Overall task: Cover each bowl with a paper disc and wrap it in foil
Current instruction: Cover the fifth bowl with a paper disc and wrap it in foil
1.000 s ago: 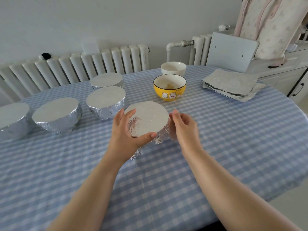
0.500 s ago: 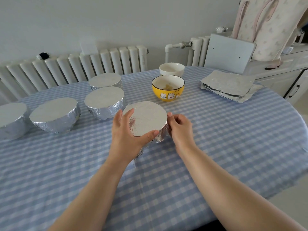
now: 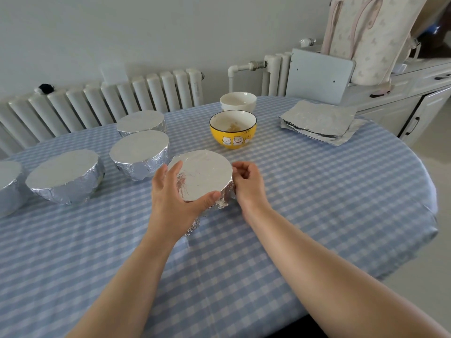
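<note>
Both hands grip one foil-wrapped bowl (image 3: 203, 175) at mid-table: left hand (image 3: 174, 191) cups its crinkled side, right hand (image 3: 246, 182) pinches the foil edge. Smooth, flat-topped wrapped bowls (image 3: 139, 153) sit left; a glossy yellow bowl (image 3: 233, 134) stands behind, uncovered.

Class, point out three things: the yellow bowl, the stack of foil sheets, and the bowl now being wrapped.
yellow bowl (image 3: 233, 139), head view, outer front wall.
stack of foil sheets (image 3: 317, 118), head view, top sheet.
bowl being wrapped (image 3: 205, 175), head view, flat foil top.

Foil-wrapped bowls (image 3: 203, 175): five. Open bowls: two, yellow (image 3: 233, 131), white (image 3: 238, 101). Foil sheet stack (image 3: 319, 121): one.
</note>
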The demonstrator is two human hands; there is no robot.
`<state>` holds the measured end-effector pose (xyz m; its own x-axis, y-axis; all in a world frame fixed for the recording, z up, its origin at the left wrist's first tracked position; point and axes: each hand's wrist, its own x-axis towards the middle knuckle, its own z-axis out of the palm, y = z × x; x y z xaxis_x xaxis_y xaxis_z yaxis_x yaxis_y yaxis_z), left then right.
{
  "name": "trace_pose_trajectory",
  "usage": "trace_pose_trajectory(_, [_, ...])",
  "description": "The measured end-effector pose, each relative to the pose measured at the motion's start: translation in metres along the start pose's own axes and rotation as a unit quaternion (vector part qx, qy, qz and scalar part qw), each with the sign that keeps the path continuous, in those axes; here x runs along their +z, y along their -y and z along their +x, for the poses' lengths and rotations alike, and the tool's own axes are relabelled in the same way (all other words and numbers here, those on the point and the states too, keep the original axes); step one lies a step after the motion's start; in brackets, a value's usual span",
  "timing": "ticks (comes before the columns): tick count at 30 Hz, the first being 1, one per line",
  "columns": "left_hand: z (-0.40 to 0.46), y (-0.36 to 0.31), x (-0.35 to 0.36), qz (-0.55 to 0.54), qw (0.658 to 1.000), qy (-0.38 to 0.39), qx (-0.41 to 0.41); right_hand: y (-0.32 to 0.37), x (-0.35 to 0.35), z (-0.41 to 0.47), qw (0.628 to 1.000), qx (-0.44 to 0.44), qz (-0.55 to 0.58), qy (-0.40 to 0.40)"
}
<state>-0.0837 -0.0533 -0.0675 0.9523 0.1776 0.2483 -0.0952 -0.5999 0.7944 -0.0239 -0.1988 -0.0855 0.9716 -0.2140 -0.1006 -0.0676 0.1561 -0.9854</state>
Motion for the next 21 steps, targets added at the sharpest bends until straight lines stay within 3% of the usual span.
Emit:
trace_pose_trajectory(17, [-0.003, 0.0, 0.002, 0.002, 1.0, -0.011, -0.004, 0.004, -0.011, -0.013, 0.997, -0.052, -0.021, -0.046])
trace_pose_trajectory(21, [-0.003, 0.0, 0.001, 0.014, 1.0, -0.017, -0.008, 0.005, -0.012, -0.023, 0.999, -0.051, -0.015, -0.011])
